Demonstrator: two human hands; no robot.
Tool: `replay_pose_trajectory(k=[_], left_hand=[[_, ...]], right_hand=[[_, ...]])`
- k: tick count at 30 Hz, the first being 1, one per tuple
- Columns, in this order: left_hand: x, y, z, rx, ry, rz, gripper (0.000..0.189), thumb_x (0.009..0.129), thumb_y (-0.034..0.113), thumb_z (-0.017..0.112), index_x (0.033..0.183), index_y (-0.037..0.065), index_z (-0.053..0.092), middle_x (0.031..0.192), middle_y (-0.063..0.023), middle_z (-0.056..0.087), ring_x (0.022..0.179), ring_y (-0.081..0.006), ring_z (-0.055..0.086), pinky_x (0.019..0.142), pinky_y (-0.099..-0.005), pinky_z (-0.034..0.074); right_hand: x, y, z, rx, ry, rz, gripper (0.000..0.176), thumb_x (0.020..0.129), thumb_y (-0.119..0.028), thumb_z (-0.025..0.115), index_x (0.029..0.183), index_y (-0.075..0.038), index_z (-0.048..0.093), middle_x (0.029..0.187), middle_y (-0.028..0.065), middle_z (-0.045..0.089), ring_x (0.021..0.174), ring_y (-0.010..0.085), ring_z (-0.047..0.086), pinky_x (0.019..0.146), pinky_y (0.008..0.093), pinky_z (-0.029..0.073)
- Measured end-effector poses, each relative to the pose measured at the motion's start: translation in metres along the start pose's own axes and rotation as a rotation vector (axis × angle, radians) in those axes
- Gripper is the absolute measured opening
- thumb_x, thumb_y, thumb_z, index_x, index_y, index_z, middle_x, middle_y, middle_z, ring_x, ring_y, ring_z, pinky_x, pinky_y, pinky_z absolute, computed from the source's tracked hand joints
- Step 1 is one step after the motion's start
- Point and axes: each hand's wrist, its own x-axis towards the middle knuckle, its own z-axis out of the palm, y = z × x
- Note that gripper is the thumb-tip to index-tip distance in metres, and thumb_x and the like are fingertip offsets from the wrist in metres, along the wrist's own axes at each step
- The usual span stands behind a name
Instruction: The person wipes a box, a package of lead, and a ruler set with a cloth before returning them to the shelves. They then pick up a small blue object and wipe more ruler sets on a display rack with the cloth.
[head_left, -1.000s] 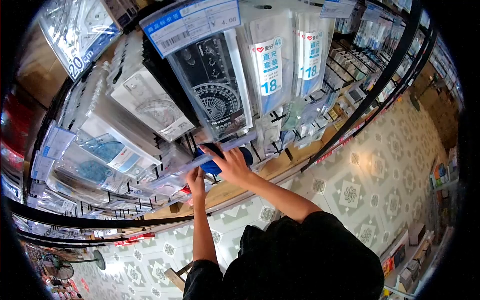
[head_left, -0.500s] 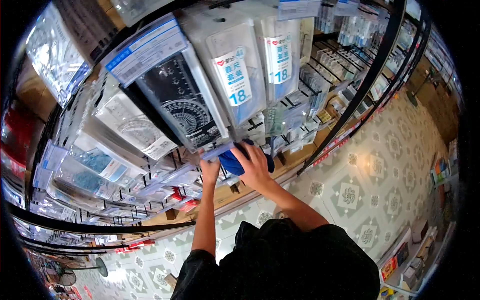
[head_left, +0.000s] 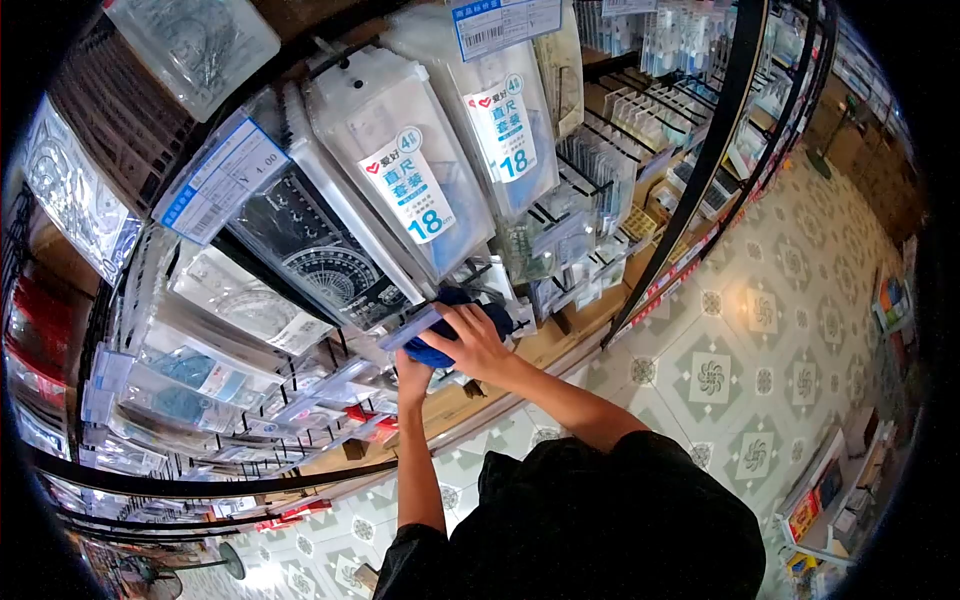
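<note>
Right hand (head_left: 478, 345), fingers closed on a soft, crumpled blue cloth (head_left: 428, 356), beneath flat glossy plastic ruler packs (head_left: 410, 190); left hand (head_left: 412, 372) below, its grip hidden.

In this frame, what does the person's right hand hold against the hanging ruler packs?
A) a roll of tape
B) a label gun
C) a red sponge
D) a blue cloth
D: the right hand has its grip on a blue cloth, pressed against the lower end of the hanging ruler packs.
</note>
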Motion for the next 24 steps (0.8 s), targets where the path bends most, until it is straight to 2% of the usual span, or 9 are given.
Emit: replay_pose_trajectory(k=[4, 7, 8, 10, 12, 14, 16, 20, 24], left_hand=[[-0.008, -0.025, -0.027, -0.267, -0.094, -0.131, 0.062, 0.079, -0.006, 0.063, 0.136, 0.005, 0.040, 0.130, -0.0085, 0.052, 0.116, -0.0232, 0.053, 0.099, -0.0371, 0.045], [-0.017, -0.047, -0.032, -0.547, -0.072, -0.184, 0.067, 0.078, -0.008, 0.061, 0.139, 0.006, 0.038, 0.131, -0.0092, 0.051, 0.119, -0.0251, 0.052, 0.101, -0.0375, 0.043], [-0.021, -0.024, -0.022, -0.595, -0.084, -0.208, 0.071, 0.077, -0.010, 0.059, 0.142, 0.008, 0.035, 0.134, -0.0088, 0.049, 0.121, -0.0255, 0.051, 0.104, -0.0378, 0.041], [-0.015, -0.042, -0.019, -0.727, -0.014, -0.316, 0.071, 0.078, -0.008, 0.059, 0.142, 0.009, 0.035, 0.134, -0.0077, 0.049, 0.122, -0.0244, 0.051, 0.104, -0.0372, 0.041], [-0.022, -0.017, -0.003, -0.750, -0.065, -0.232, 0.068, 0.080, 0.003, 0.062, 0.142, 0.009, 0.035, 0.135, -0.0059, 0.049, 0.124, -0.0228, 0.050, 0.105, -0.0373, 0.040], [-0.021, -0.023, -0.002, -0.808, -0.104, -0.213, 0.059, 0.083, 0.026, 0.060, 0.137, 0.008, 0.043, 0.134, -0.0068, 0.052, 0.123, -0.0239, 0.051, 0.106, -0.0393, 0.037], [-0.022, -0.026, 0.000, -0.984, -0.129, -0.222, 0.053, 0.085, 0.038, 0.055, 0.128, 0.008, 0.052, 0.128, -0.0077, 0.056, 0.120, -0.0239, 0.052, 0.105, -0.0397, 0.036], [-0.023, -0.010, 0.004, -0.993, -0.021, -0.219, 0.036, 0.091, 0.029, 0.051, 0.123, 0.011, 0.053, 0.121, -0.0045, 0.059, 0.114, -0.0209, 0.054, 0.100, -0.0377, 0.039], [-0.019, -0.033, -0.003, -0.880, -0.066, -0.136, 0.038, 0.093, 0.024, 0.052, 0.129, 0.012, 0.046, 0.121, -0.0029, 0.057, 0.116, -0.0181, 0.051, 0.097, -0.0310, 0.036]], right_hand=[[-0.018, -0.006, 0.004, -0.011, -0.034, 0.035, 0.070, 0.071, -0.008, 0.067, 0.136, -0.027, 0.049, 0.117, 0.0176, 0.053, 0.094, 0.0332, 0.056, 0.085, 0.0473, 0.045], [-0.026, -0.011, 0.004, -0.023, -0.083, 0.085, 0.072, 0.069, -0.009, 0.071, 0.136, -0.026, 0.050, 0.117, 0.0175, 0.053, 0.095, 0.0339, 0.056, 0.085, 0.0471, 0.045], [-0.024, -0.013, 0.001, -0.003, -0.084, 0.102, 0.072, 0.067, -0.009, 0.072, 0.135, -0.024, 0.050, 0.117, 0.0176, 0.053, 0.096, 0.0341, 0.056, 0.085, 0.0471, 0.045], [-0.014, -0.015, -0.003, 0.029, -0.073, 0.132, 0.072, 0.065, -0.009, 0.074, 0.132, -0.022, 0.052, 0.118, 0.0180, 0.053, 0.098, 0.0344, 0.055, 0.085, 0.0471, 0.045], [0.003, -0.014, -0.009, 0.046, -0.052, 0.097, 0.063, 0.066, -0.012, 0.074, 0.126, -0.020, 0.056, 0.119, 0.0171, 0.053, 0.096, 0.0330, 0.056, 0.083, 0.0450, 0.045], [0.015, -0.013, -0.019, 0.006, -0.062, 0.054, 0.057, 0.064, -0.012, 0.074, 0.119, -0.018, 0.058, 0.120, 0.0165, 0.053, 0.096, 0.0321, 0.056, 0.083, 0.0433, 0.046], [0.005, -0.008, -0.014, -0.005, -0.029, 0.021, 0.067, 0.060, -0.009, 0.075, 0.124, -0.020, 0.057, 0.119, 0.0164, 0.053, 0.095, 0.0327, 0.056, 0.083, 0.0427, 0.046], [-0.034, -0.007, -0.012, -0.075, -0.150, 0.042, 0.075, 0.062, -0.012, 0.075, 0.132, -0.023, 0.053, 0.116, 0.0151, 0.053, 0.095, 0.0326, 0.056, 0.084, 0.0426, 0.046], [-0.072, -0.008, -0.024, 0.017, -0.344, 0.138, 0.074, 0.066, -0.016, 0.075, 0.136, -0.023, 0.051, 0.115, 0.0146, 0.054, 0.097, 0.0327, 0.057, 0.085, 0.0437, 0.045]])
